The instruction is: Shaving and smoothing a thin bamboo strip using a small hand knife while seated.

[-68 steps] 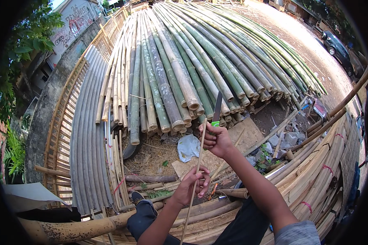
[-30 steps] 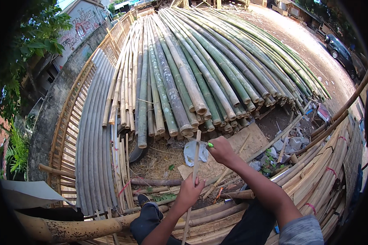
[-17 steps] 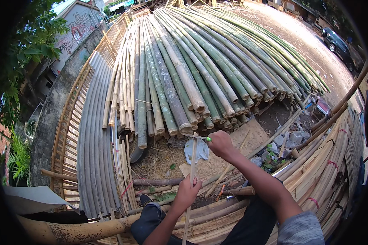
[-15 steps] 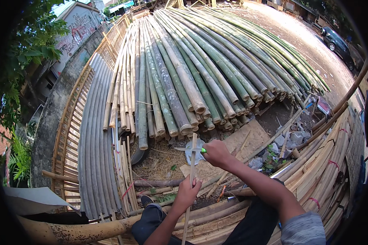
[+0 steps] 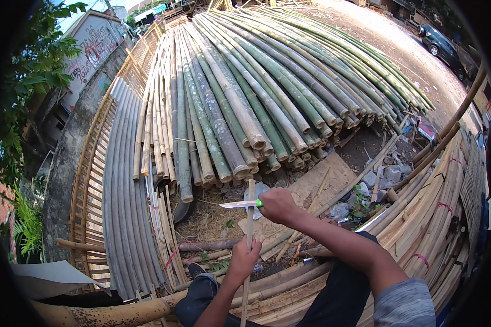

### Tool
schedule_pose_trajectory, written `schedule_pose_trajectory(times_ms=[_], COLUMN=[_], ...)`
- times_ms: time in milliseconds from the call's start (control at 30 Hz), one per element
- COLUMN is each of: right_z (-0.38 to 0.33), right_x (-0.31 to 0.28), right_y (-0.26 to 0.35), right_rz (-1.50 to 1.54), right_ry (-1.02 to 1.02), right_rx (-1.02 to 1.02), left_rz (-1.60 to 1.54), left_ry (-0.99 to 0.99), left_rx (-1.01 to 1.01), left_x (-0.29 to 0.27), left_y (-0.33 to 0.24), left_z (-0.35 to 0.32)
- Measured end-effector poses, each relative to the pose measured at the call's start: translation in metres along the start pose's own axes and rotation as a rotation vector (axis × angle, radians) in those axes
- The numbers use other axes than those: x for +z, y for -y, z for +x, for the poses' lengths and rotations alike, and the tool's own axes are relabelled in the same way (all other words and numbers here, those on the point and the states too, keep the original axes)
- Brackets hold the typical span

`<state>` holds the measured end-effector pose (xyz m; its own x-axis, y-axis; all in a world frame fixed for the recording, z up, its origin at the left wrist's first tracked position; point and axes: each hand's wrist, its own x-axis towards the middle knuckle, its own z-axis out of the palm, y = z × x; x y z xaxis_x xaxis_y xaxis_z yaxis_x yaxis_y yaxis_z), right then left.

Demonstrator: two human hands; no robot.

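My left hand (image 5: 244, 260) is closed around a long, narrow bamboo strip (image 5: 250, 223), which stands nearly upright in front of me and runs down between my legs. In my right hand (image 5: 277, 205) is a knife with a bright green handle (image 5: 259, 203). Its blade (image 5: 235, 205) points left and crosses the strip a little below the upper end, touching or very near it. The right hand sits higher than the left, just right of the strip. Fingers partly hide the handle.
A large stack of green bamboo poles (image 5: 223, 120) fills the ground ahead. Grey corrugated sheets (image 5: 126, 201) lean along the left beside a bamboo fence (image 5: 90, 191). Bundled split bamboo (image 5: 420, 234) lies at right. A thick pole (image 5: 114, 313) crosses the lower left.
The knife has moved slightly down along the strip, and its blade has turned so more of its flat face shows. The whole view has shifted a little.
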<state>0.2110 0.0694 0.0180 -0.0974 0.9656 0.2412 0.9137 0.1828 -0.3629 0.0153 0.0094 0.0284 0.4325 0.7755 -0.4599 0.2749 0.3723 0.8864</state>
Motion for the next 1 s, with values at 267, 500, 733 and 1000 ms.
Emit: schedule_pose_trajectory(times_ms=[267,500,733,1000], right_z=[0.004,0.004,0.017,-0.004], right_x=[0.001,0.005,-0.012,-0.002], right_y=[0.000,-0.108,-0.055,-0.005], right_rz=[-0.041,-0.131,0.379,0.005], right_ry=[0.099,-0.099,-0.077,0.340], right_rx=[0.069,0.558,0.298,-0.277], left_rz=[0.182,-0.140,-0.576,-0.540], left_ry=[-0.013,0.156,0.201,0.342], left_rx=[0.058,0.006,-0.082,-0.171], left_x=[-0.008,0.017,-0.029,-0.008], left_y=[0.010,0.007,-0.003,-0.013], left_z=[0.007,-0.008,0.017,0.011])
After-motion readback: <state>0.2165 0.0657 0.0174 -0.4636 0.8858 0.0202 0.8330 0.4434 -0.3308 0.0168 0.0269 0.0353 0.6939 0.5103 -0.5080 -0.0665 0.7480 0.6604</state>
